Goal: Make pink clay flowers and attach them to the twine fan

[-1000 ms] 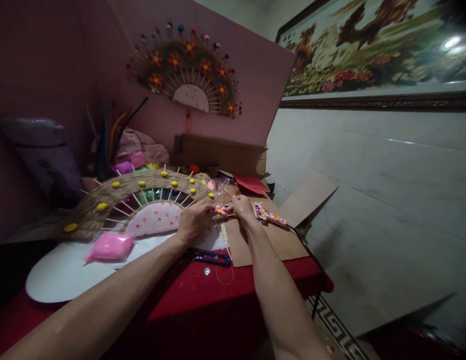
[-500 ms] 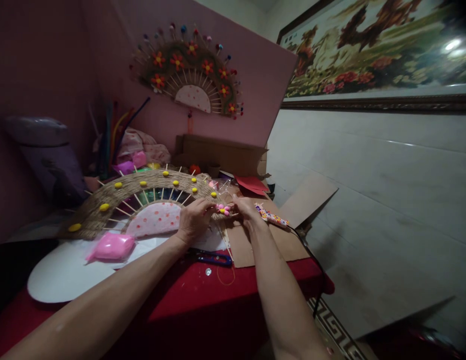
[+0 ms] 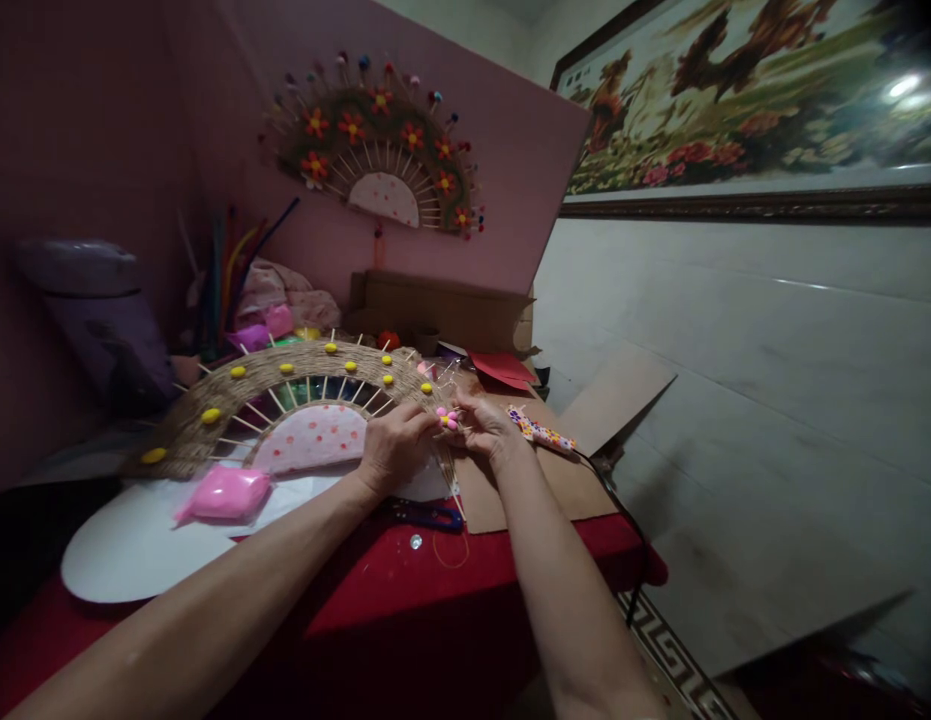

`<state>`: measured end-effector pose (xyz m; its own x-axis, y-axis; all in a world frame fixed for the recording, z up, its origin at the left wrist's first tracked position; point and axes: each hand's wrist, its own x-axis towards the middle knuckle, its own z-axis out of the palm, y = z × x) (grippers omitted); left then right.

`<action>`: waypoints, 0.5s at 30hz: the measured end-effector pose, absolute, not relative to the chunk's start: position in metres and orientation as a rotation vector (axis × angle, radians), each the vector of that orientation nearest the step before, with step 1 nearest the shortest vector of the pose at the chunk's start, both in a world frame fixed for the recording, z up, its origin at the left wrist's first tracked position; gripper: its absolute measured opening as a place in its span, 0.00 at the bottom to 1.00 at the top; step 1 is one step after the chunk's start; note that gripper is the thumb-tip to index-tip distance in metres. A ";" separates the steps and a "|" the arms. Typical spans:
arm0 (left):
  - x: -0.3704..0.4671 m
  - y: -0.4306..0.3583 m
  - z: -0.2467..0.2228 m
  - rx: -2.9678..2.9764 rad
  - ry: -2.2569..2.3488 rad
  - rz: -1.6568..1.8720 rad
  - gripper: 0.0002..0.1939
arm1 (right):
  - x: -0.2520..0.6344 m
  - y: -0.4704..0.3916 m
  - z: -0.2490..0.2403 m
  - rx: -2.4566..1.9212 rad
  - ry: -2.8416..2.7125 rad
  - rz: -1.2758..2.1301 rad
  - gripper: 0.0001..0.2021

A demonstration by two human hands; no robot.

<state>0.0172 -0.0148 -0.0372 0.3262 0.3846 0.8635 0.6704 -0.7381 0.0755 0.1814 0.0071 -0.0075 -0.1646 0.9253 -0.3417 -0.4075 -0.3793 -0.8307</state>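
Observation:
A small pink clay flower with a yellow centre sits at the right end of a half-round fan wrapped in twine. My left hand is closed over that end, fingertips beside the petals. From the right, my right hand pinches at the flower's edge; its fingertips partly hide what they touch. Yellow clay dots run along the twine band, and thin sticks poke out of it. A white half-circle with red dots forms the fan's centre. In front lies a bag of pink clay.
A patterned glue gun with a cord lies on cardboard at right. A blue-handled tool and a clear gem are on the red cloth. Red paper lies behind. Another finished fan hangs on the pink board.
My right fingers have shifted slightly on the flower, and its petals show more fully now. My left fingers have drawn down a little, still at the fan's end.

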 end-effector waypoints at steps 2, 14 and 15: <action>0.018 -0.015 -0.038 -2.306 -0.938 -1.334 0.10 | 0.181 0.007 -0.007 -1.069 -0.712 1.737 0.10; 0.020 -0.014 -0.040 -2.325 -1.028 -1.221 0.12 | 0.175 0.002 -0.003 -1.124 -0.675 1.691 0.10; 0.020 -0.014 -0.040 -2.329 -1.039 -1.212 0.12 | 0.175 0.002 -0.002 -1.127 -0.673 1.685 0.10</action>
<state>0.0203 -0.0136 -0.0404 0.3767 0.4578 0.8053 0.7261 -0.6858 0.0502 0.1750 0.0016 -0.0024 -0.1079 0.9214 -0.3732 -0.4106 -0.3832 -0.8274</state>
